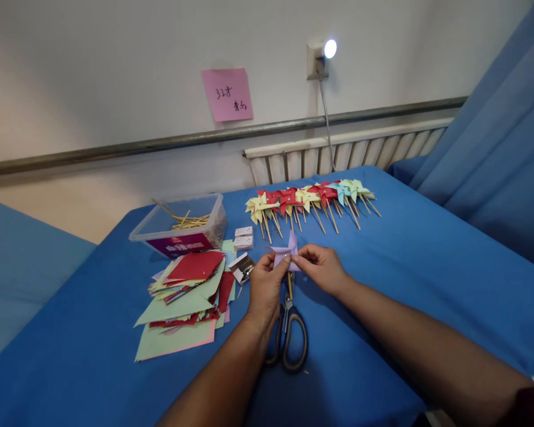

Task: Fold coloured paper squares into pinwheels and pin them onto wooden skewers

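Both my hands hold a small purple paper pinwheel (286, 254) over the blue table (418, 261). My left hand (265, 290) pinches its left side, with a thin wooden stick running down under the fingers. My right hand (323, 267) pinches its right side. Black-handled scissors (289, 338) lie on the table just below my left hand.
A row of finished red, yellow and light blue pinwheels (311, 198) lies at the back. A stack of coloured paper squares (187, 296) sits to the left. Behind it are a clear plastic box of sticks (182, 225) and small white boxes (243, 238). A radiator stands by the wall.
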Tool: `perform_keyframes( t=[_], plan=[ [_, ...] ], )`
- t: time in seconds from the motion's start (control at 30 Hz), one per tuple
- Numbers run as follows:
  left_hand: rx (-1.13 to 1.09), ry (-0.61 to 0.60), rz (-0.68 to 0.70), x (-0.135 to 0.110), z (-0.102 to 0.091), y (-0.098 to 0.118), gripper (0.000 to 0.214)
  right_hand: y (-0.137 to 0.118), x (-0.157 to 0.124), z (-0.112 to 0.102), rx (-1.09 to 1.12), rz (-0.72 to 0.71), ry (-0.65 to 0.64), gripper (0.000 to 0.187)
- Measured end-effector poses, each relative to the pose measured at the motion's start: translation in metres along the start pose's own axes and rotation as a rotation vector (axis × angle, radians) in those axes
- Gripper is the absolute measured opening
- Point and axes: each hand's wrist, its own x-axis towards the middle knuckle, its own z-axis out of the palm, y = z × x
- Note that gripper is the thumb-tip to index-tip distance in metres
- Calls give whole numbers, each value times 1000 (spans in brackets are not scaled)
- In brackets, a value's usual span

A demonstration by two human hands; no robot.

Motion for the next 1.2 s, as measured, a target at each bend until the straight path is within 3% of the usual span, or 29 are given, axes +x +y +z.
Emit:
perform_keyframes(
  t=[0.43,0.67,0.83,1.1,1.2],
  plan=[
    [9,-26,-13,-2,3,0,28,-20,-8,-8,-516,-305,45,22],
    [9,-56,3,-3,2,-3,26,-24,-12,-8,-720,-335,28,29],
    [-81,-42,-69,-5,4,2,28,-20,-9,-9,-504,-271,31,30],
    [-164,-67,-181,-5,1,7,27,-9,3,-5,264,77,-13,39],
    [-148,-69,-198,-5,2,7,27,-8,4,-4,338,121,-26,36]
  ],
)
